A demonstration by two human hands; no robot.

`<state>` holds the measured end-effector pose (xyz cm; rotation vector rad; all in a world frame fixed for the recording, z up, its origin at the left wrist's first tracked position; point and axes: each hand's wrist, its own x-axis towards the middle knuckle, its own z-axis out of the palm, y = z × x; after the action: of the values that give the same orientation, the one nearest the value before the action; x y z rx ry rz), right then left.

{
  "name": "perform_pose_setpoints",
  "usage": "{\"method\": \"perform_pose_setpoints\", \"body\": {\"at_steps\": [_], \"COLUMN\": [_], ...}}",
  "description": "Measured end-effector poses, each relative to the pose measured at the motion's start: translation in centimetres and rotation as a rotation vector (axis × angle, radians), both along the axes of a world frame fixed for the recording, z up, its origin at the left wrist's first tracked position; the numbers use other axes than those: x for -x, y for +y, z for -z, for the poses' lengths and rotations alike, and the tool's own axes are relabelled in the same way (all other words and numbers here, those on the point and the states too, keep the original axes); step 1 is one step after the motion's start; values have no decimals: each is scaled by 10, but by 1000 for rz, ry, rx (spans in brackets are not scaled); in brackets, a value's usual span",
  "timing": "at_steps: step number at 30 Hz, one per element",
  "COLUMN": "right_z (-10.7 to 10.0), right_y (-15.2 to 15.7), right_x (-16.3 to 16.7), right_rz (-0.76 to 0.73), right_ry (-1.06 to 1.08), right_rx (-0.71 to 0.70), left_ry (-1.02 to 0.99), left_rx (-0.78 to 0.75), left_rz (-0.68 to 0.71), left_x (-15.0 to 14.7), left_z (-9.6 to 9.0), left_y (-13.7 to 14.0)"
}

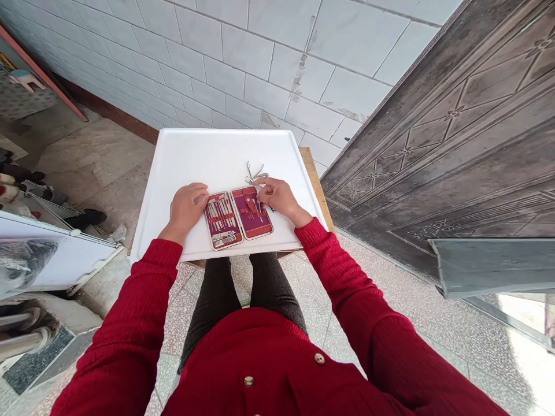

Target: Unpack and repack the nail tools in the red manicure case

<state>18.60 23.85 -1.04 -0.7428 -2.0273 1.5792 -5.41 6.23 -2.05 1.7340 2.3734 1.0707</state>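
An unfolded manicure case [243, 226] with a purple-red lining lies on a white board [195, 156]. Slim metal tools [222, 212] sit under a strap in its left half, with clippers [224, 238] along the bottom. A red-handled tool [250, 203] is in the right half. My left hand [187, 207] rests at the case's left edge, thumb and fingers apart. Over the right half's upper edge, my right hand [276, 195] is closed in a pinch; what its fingertips hold is mostly hidden. Just beyond it lie metal nippers [255, 172] with spread handles.
The board rests on a wooden table [313, 173] before a tiled wall [243, 63]. A dark patterned metal door [433, 138] stands at the right. To the left are a white rack [65, 248] with shoes and, farther back, a small stool [26, 80].
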Motion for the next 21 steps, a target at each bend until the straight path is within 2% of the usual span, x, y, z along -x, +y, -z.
{"method": "perform_pose_setpoints", "body": {"at_steps": [11, 21], "right_z": [6, 1], "right_y": [1, 0], "right_x": [4, 6], "right_rz": [105, 109], "right_ry": [12, -190], "right_rx": [-114, -241], "left_ry": [-1, -10], "left_rx": [-3, 15], "left_rz": [-1, -16], "left_x": [0, -1], "left_z": [1, -1], "left_y": [1, 0]}}
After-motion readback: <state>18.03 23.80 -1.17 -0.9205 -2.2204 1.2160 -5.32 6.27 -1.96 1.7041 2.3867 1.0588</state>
